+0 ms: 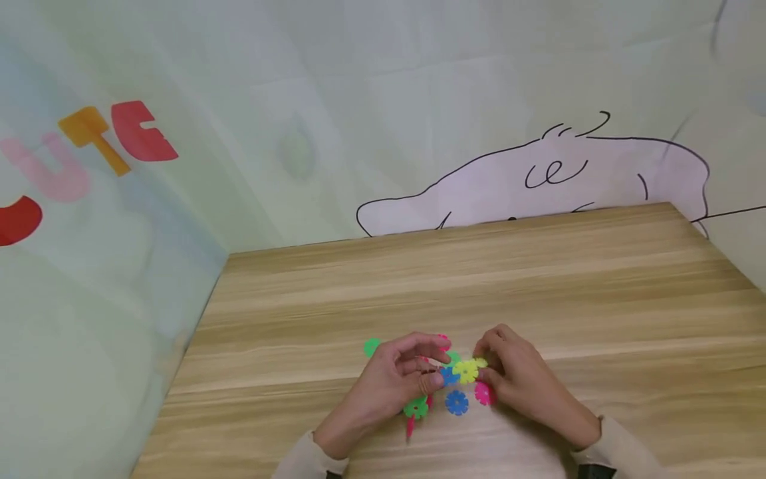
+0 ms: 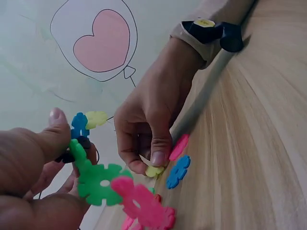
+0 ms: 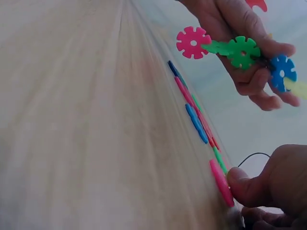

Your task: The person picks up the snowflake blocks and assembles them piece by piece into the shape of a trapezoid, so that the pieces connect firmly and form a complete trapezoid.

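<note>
My left hand (image 1: 389, 376) holds a chain of interlocked plastic flower discs between thumb and fingers, raised above the table. The chain shows a pink disc (image 3: 188, 42), green discs (image 3: 243, 53), a blue disc (image 3: 283, 72) and a yellow disc (image 1: 465, 371) at its end. A dark piece sits partly hidden between green and blue. Low at the table, my right hand (image 1: 523, 376) pinches another yellow disc (image 2: 154, 171) between thumb and forefinger. Beside these fingers lie a loose pink disc (image 1: 483, 393) and a blue disc (image 1: 457, 402).
More loose discs lie flat beneath and behind the left hand, among them a green disc (image 1: 372, 346) and a pink one (image 1: 443, 342). The wood-grain table (image 1: 287, 313) meets a printed cloth wall (image 1: 287, 193) at its back and left edges.
</note>
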Available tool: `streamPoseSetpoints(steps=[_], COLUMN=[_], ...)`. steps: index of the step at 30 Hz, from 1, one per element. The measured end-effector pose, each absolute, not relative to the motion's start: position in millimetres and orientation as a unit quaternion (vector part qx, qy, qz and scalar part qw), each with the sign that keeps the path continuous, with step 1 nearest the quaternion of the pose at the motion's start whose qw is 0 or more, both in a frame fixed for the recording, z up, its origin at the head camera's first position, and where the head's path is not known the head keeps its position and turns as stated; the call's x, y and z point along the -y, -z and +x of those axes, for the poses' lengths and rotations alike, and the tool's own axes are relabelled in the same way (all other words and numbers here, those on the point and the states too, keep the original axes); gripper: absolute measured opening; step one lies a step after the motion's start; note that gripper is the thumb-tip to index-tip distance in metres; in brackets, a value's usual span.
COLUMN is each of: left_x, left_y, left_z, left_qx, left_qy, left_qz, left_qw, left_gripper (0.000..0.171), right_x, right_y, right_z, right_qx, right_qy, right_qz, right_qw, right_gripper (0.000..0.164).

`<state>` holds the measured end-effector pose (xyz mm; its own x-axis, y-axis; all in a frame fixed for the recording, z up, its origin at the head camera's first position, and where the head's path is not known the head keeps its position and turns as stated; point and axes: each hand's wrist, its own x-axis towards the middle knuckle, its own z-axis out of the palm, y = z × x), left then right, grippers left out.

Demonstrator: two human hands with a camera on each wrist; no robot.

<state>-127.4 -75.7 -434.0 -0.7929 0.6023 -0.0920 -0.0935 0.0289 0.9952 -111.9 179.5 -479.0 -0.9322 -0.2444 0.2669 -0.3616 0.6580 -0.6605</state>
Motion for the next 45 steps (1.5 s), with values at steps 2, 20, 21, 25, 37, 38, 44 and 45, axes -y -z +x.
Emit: streamPoseSetpoints(steps=[2, 20, 21, 25, 37, 38, 44, 45], left_x=[75.6, 73.7, 73.4, 72.5, 72.1, 71.1, 63.1, 62.3], left_y=[434.2, 429.9, 430.2, 431.1, 431.5, 430.8, 428.8, 428.6], left_z=[-127.1, -124.8, -124.5, -123.5, -124.8, -124.9, -127.1, -128.0], left_qx=[-0.666, -0.660, -0.660, -0.663, -0.660, -0.657, -0.647, -0.648], left_qy=[-0.672, -0.696, -0.696, -0.694, -0.683, -0.684, -0.684, -0.682], left_qz=[0.190, 0.103, 0.099, 0.091, 0.101, 0.100, 0.084, 0.084], left_qw=[0.262, 0.263, 0.264, 0.266, 0.295, 0.303, 0.327, 0.328], left_gripper=[0.054, 0.048, 0.047, 0.045, 0.038, 0.037, 0.032, 0.031], right_x=[-180.2, -180.3, -179.7, -177.8, -176.7, -176.9, -182.2, -184.8], right_y=[478.7, 470.6, 470.9, 470.6, 467.4, 466.3, 458.7, 458.0], right_z=[-112.6, -107.0, -108.0, -111.8, -106.5, -106.0, -100.1, -98.5], right_qx=[0.893, 0.716, 0.712, 0.699, 0.744, 0.742, 0.758, 0.766], right_qy=[-0.416, -0.584, -0.576, -0.554, -0.591, -0.598, -0.600, -0.593], right_qz=[0.157, 0.317, 0.329, 0.367, 0.279, 0.274, 0.244, 0.237], right_qw=[0.074, 0.215, 0.232, 0.263, 0.140, 0.131, 0.075, 0.068], right_gripper=[0.027, 0.036, 0.035, 0.038, 0.023, 0.021, 0.015, 0.015])
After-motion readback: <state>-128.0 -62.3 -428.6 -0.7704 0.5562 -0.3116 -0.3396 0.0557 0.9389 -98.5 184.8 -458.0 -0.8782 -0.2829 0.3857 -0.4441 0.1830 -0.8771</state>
